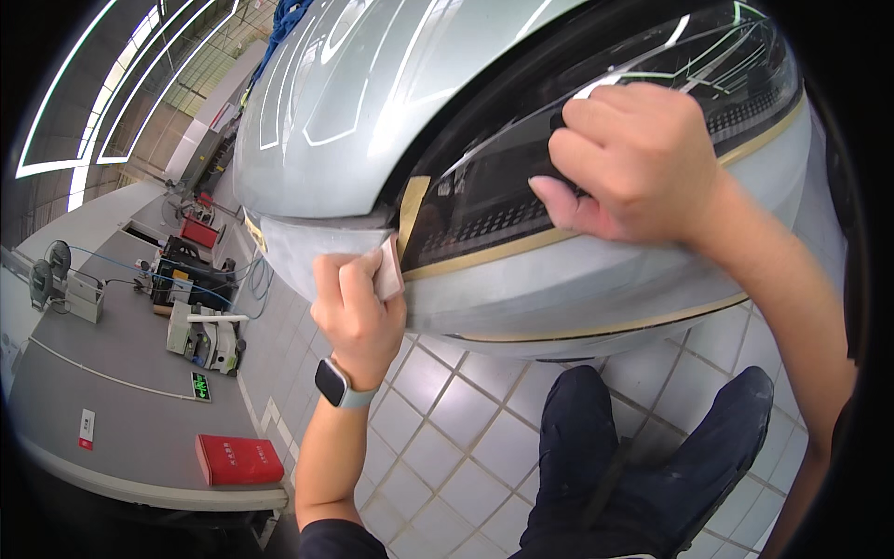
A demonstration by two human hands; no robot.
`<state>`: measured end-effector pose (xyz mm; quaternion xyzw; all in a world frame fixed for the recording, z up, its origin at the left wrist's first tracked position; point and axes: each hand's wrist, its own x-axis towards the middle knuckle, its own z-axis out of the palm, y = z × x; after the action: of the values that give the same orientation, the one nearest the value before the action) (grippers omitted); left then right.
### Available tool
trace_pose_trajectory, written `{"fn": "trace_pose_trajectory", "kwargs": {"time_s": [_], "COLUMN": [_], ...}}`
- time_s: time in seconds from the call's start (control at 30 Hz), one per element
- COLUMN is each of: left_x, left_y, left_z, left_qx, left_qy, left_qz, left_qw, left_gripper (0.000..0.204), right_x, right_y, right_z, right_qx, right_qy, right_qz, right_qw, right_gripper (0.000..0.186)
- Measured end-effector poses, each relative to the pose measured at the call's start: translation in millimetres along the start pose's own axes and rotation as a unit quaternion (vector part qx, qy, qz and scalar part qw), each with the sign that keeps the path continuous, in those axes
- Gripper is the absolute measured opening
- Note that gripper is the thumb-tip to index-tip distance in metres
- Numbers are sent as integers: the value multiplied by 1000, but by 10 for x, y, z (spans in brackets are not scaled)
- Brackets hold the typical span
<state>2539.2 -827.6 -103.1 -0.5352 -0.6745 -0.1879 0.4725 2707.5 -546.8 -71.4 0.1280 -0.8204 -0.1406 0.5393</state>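
Note:
My left hand, below a wristwatch, is closed around a small pale-pink sanding pad. The pad is at the corner of the grey bumper, beside the headlight. Yellow masking tape runs along the headlight's edge, close to the pad. Over the headlight's dark lens, my right hand is curled into a fist with the thumb sticking out. Its palm is turned away, so anything inside it is hidden. Whether the knuckles touch the lens is hard to tell.
The silver hood curves away above the headlight. At the left, a grey workbench carries a red box-like case, a grey-and-green machine, black equipment and small fans. My legs stand on white floor tiles.

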Motion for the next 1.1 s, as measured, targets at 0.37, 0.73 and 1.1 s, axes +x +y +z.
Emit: {"fn": "trace_pose_trajectory", "kwargs": {"time_s": [0.37,0.73,1.1], "left_x": [-79,-48,-380], "left_y": [-111,-15,966], "left_z": [-243,-266,-406], "left_qx": [52,-39,-481], "left_qy": [-126,-133,129], "left_qz": [-5,-176,-693], "left_qw": [991,975,522], "left_gripper": [22,30,20], "right_x": [40,9,193], "right_y": [-25,-14,-569], "right_z": [-61,-17,-335], "right_qx": [-6,22,140], "right_qy": [-12,15,-108], "right_qz": [-19,-1,82], "right_qw": [1000,1000,981], "right_gripper": [32,34,40]}}
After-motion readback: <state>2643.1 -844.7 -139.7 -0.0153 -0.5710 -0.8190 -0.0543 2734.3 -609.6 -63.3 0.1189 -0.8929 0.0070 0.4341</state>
